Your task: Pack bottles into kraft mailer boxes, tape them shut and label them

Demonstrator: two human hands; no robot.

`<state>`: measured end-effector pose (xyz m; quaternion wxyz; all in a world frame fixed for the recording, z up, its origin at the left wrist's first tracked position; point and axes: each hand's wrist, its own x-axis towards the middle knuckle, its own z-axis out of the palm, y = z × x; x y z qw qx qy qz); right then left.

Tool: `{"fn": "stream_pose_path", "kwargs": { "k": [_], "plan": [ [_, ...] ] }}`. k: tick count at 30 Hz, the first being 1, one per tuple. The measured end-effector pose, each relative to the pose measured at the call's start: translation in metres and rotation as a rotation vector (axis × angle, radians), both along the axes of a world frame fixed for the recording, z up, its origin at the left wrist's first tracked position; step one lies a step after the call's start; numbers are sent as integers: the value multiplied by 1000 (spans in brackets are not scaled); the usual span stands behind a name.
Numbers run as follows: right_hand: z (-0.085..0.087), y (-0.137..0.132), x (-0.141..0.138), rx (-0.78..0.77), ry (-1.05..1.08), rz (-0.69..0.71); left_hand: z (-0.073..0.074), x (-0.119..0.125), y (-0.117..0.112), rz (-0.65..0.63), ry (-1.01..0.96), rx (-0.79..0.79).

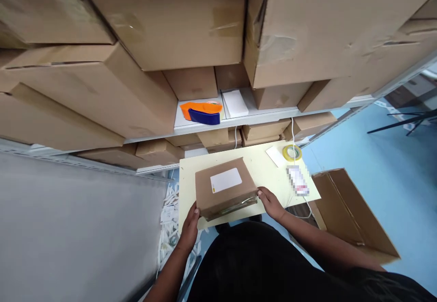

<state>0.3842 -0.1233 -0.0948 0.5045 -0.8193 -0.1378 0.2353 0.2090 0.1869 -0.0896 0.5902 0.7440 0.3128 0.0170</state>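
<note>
Across the upper frame, large corrugated cartons are being borne by a metal shelving rack. Below centre, a taped shipping box is being held over a cream tabletop; whether it is being kept clear of that surface cannot be told. At lower right, an open carton is being supported by the floor. The shipping box is being gripped at its lower-left corner by the left hand and at its right corner by the right hand. At centre, an orange-and-blue tape dispenser is being stored on the rack. A white label is being carried on the box top. Right of centre, a yellow tape roll is being kept on the tabletop. The present step is being judged as two-handed positioning; for any further move, even corner pressure is being called for.
</note>
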Motion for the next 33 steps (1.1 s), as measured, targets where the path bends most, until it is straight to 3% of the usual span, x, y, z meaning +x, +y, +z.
{"fn": "stream_pose_path", "kwargs": {
  "k": [3,7,18,23,33],
  "plan": [
    [12,4,10,20,-70,-55,8,19,2,21,-88,-96],
    [22,20,29,38,-134,-125,13,43,7,13,-105,-47],
    [11,61,58,-29,-118,-233,-6,89,28,26,53,106],
    [12,61,47,-66,-103,-280,-7,85,39,-46,53,111],
    [5,28,3,-136,-1,-464,7,60,67,-85,-45,152]
  ]
}}
